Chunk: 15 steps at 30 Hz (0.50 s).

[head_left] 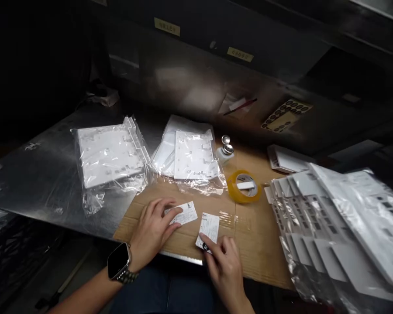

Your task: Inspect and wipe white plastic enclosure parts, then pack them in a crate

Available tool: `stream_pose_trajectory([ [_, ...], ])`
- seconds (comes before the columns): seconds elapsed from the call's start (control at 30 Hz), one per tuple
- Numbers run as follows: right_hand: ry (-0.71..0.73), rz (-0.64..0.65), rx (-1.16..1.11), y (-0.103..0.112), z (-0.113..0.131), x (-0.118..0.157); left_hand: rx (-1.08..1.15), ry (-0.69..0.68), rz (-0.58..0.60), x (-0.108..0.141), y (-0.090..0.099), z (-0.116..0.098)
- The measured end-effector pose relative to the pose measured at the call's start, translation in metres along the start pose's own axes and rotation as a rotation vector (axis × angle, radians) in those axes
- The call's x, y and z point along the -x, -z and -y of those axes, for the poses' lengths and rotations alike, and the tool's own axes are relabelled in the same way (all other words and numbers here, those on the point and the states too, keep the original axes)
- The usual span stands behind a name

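My left hand [154, 223], with a watch on its wrist, has its fingers around a small white printed card [187, 213] just above or on the brown cardboard [249, 231]; its left end is hidden under the fingers. In my right hand [225, 264] a second white printed card [210, 224] is pinched at its near end, beside a black round mark. The two cards are apart, with a narrow strip of cardboard between them. Beyond them lie a roll of yellow tape [232, 186] and a bagged white panel [194, 155].
Another bagged white panel [109, 150] lies on the metal table [36, 174] at left. A pump bottle [223, 155] stands behind the tape. At right, a stack of bagged panels [340, 226] reaches the cardboard's edge. A dark metal wall [183, 87] rises behind.
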State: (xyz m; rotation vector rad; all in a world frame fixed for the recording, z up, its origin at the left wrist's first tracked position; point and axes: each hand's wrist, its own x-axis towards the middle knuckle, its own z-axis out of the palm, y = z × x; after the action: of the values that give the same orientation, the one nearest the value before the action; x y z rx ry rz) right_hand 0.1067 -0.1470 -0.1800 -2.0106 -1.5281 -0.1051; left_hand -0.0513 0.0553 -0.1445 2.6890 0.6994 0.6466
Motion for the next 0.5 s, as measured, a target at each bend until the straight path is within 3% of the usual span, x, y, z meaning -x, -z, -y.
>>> stream_pose_trajectory([
  [0.17,0.054,-0.150,0.148,-0.005,0.015,0.012,-0.089,-0.077,0.020,0.034,-0.006,-0.009],
  [0.3,0.138,-0.071,0.119,-0.020,0.036,0.018,-0.146,-0.101,0.054,0.054,-0.009,-0.009],
  [0.5,0.112,-0.080,0.111,-0.037,0.061,0.026,-0.107,-0.091,0.069,0.060,-0.007,-0.006],
])
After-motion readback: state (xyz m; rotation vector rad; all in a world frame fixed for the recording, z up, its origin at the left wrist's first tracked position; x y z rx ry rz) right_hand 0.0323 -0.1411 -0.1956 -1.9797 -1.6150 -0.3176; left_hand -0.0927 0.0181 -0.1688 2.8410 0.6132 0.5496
